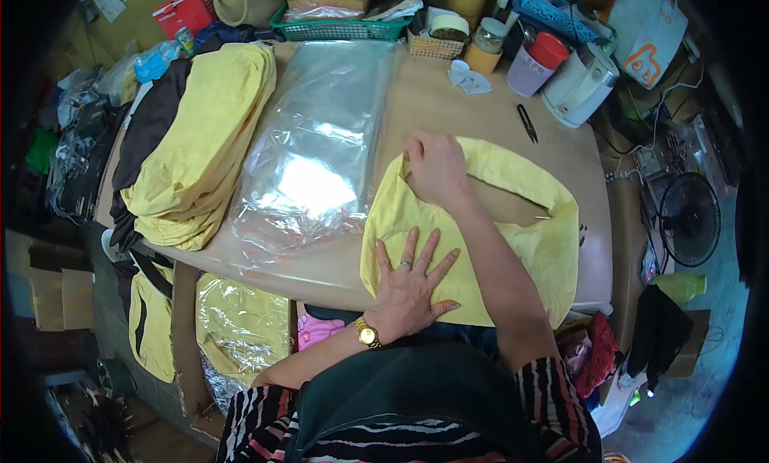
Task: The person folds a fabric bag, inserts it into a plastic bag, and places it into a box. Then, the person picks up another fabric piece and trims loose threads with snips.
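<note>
A yellow cloth bag [525,267] with a wide shoulder strap lies spread out on the table in front of me. My left hand [408,291] rests flat on its lower left part, fingers spread, with a ring and a gold watch showing. Across the opening reaches my right arm. My right hand [436,168] is closed at the left side of the strap, pinching the cloth there; its fingertips are partly hidden. A small pale tag or pin [543,217] shows at the opening's right edge.
Clear plastic sleeves [332,118] lie left of the bag, beside a pile of folded yellow cloth [212,118]. Black thread snips [527,123] lie toward the back right, near a white kettle [582,86]. An open carton [188,343] with wrapped yellow pieces stands below the table edge.
</note>
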A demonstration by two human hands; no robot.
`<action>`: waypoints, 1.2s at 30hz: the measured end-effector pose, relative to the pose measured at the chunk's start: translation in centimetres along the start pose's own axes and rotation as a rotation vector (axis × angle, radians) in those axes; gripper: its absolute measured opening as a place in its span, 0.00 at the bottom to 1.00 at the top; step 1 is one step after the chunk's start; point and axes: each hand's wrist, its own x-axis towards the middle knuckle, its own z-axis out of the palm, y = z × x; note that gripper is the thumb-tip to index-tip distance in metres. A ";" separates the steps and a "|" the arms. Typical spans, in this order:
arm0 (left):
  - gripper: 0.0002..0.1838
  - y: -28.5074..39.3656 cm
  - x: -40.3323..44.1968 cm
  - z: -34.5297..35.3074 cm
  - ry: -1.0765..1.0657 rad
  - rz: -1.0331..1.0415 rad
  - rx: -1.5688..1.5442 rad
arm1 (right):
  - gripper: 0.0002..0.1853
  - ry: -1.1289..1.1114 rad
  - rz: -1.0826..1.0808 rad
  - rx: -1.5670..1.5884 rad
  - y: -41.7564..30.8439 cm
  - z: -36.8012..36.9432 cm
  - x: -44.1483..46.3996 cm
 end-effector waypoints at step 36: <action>0.31 8.1 19.4 5.3 0.003 0.484 0.014 | 0.41 0.044 0.097 -0.324 12.0 -5.7 -24.1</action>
